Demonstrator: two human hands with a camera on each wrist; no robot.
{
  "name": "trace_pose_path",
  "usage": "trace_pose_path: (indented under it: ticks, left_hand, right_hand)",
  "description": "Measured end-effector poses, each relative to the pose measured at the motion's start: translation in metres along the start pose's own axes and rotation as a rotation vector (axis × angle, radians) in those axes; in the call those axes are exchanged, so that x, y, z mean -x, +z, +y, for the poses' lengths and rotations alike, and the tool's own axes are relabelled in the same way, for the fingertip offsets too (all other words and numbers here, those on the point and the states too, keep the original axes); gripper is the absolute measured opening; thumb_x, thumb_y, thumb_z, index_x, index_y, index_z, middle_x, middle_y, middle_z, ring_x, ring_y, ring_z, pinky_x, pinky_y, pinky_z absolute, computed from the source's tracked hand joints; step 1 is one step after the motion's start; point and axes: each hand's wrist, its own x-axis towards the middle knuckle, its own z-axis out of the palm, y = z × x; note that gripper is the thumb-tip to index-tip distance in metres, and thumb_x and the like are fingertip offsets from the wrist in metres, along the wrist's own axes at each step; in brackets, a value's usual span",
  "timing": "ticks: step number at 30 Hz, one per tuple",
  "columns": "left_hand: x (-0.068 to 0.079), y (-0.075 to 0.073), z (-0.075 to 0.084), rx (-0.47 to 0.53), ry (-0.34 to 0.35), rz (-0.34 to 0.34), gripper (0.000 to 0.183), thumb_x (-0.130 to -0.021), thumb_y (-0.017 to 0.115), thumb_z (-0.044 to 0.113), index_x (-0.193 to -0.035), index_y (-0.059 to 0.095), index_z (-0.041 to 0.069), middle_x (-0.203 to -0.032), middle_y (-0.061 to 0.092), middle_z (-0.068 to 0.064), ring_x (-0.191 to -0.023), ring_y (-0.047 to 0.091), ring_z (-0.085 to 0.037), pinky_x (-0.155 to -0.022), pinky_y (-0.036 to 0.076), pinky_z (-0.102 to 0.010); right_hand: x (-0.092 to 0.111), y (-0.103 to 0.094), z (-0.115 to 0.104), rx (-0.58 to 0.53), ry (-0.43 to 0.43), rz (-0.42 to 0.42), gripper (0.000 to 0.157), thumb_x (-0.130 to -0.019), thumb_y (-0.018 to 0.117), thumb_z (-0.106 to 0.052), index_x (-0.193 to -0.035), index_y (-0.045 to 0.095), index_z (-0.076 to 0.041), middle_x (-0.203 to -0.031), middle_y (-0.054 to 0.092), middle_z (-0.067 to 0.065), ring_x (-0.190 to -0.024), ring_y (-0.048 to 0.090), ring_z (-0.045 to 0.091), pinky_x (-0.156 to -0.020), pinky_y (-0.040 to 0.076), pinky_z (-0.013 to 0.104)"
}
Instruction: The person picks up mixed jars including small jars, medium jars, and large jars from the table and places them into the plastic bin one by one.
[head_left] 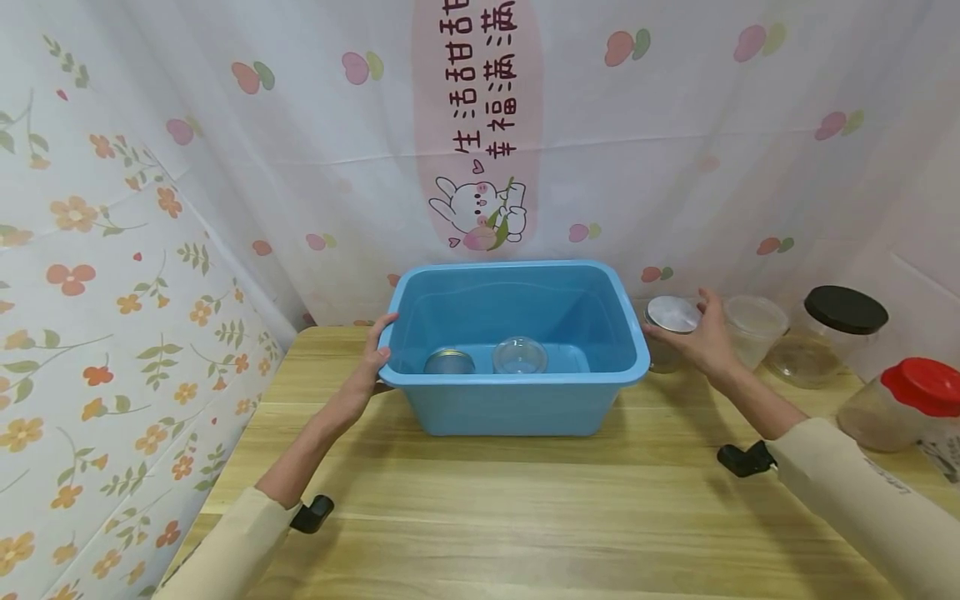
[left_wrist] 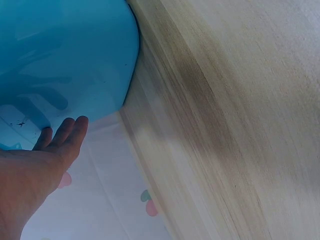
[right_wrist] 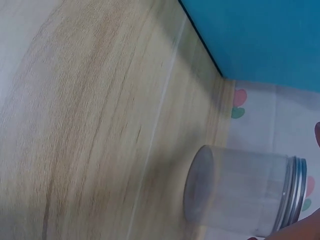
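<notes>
A blue plastic tub [head_left: 517, 408] stands on the wooden table. My left hand [head_left: 366, 367] holds its left rim, thumb and index finger at the lip, while the other fingers [left_wrist: 62, 135] lie against the outer wall. Inside the tub are a jar with a metallic rim [head_left: 450, 362] and a clear round container [head_left: 520, 356]. To the right of the tub, my right hand [head_left: 701, 337] is spread around the top of a clear jar with a silver lid [head_left: 673, 314]. That jar [right_wrist: 245, 187] stands upright on the table, and a gap shows between one fingertip and the lid.
Right of the silver-lidded jar stand a translucent tub with a pale lid [head_left: 756, 321], a clear jar with a black lid [head_left: 806, 358] and a jar with a red lid [head_left: 877, 417]. A patterned curtain [head_left: 337, 167] hangs right behind the table, another [head_left: 112, 292] at the left.
</notes>
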Motion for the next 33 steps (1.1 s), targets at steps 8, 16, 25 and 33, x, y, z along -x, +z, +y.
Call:
trace_pose_path:
  ticks: [8,16,25,33]
  left_hand:
    - [-0.001,0.001,0.001,-0.012,-0.002,0.000,0.064,-0.103,0.028,0.039,-0.162,0.006,0.027,-0.164,-0.003,-0.012,-0.143,0.019,-0.047,-0.103,0.026,-0.072]
    - [0.000,0.000,0.002,-0.003,-0.017,0.004,0.064,-0.102,0.028,0.039,-0.161,0.006,0.027,-0.164,-0.001,-0.014,-0.142,0.020,-0.051,-0.103,0.027,-0.073]
    - [-0.001,0.001,0.000,-0.008,-0.022,0.004,0.063,-0.103,0.028,0.040,-0.161,0.006,0.029,-0.164,-0.002,-0.013,-0.141,0.021,-0.054,-0.101,0.028,-0.074]
    - [-0.001,0.001,0.000,-0.015,-0.010,0.006,0.065,-0.102,0.028,0.041,-0.161,0.005,0.028,-0.164,-0.002,-0.015,-0.141,0.020,-0.052,-0.103,0.027,-0.072]
  right_hand:
    - [-0.002,0.003,0.007,-0.073,0.061,-0.003,0.117,-0.087,0.082,-0.034,-0.158,-0.004,0.000,-0.159,0.008,0.034,-0.141,0.019,0.056,-0.111,0.022,0.066]
    - [-0.006,0.005,0.012,-0.153,0.080,-0.019,0.112,-0.090,0.080,-0.030,-0.156,-0.004,0.004,-0.155,0.012,0.035,-0.138,0.024,0.053,-0.110,0.026,0.063]
    - [-0.009,0.006,0.026,-0.198,0.054,-0.016,0.101,-0.090,0.080,-0.022,-0.156,0.009,0.004,-0.151,0.024,0.029,-0.133,0.033,0.043,-0.108,0.032,0.055]
    - [-0.012,0.007,0.032,-0.182,-0.001,-0.025,0.093,-0.089,0.081,-0.019,-0.156,0.019,0.003,-0.147,0.033,0.025,-0.130,0.037,0.040,-0.106,0.033,0.053]
